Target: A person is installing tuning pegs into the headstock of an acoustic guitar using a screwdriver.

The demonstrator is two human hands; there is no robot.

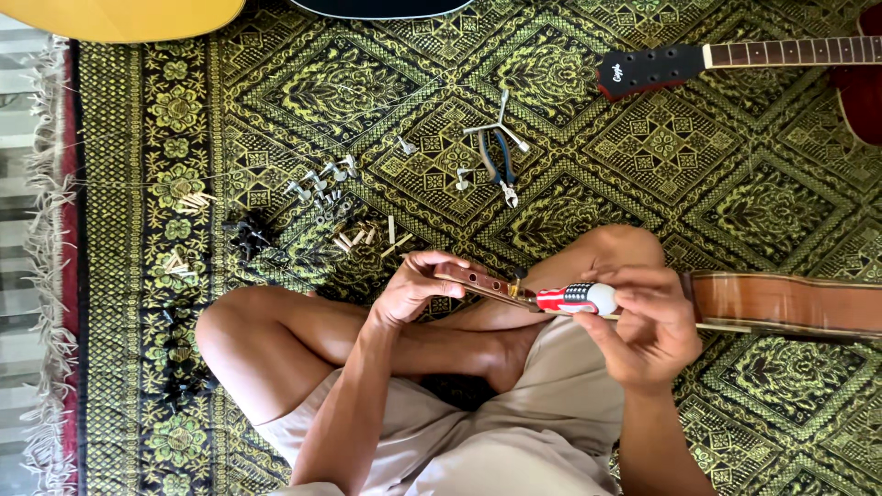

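I sit cross-legged on a patterned green and black carpet (pixel 735 202). My left hand (pixel 413 289) grips the brown headstock (pixel 473 280) of a guitar that lies across my lap. The guitar's brown body (pixel 790 303) reaches off to the right. My right hand (pixel 648 321) holds a screwdriver with a red, white and blue handle (pixel 574 298). Its tip points left at the headstock near my left thumb.
Blue-handled pliers (pixel 501 165) and a metal cross-shaped wrench (pixel 499 124) lie on the carpet ahead. Silver tuning pegs (pixel 317 184), pale bridge pins (pixel 363 237) and black parts (pixel 248 237) are scattered to the left. Another guitar's black headstock (pixel 648 69) lies at top right, a yellow guitar body (pixel 119 16) at top left.
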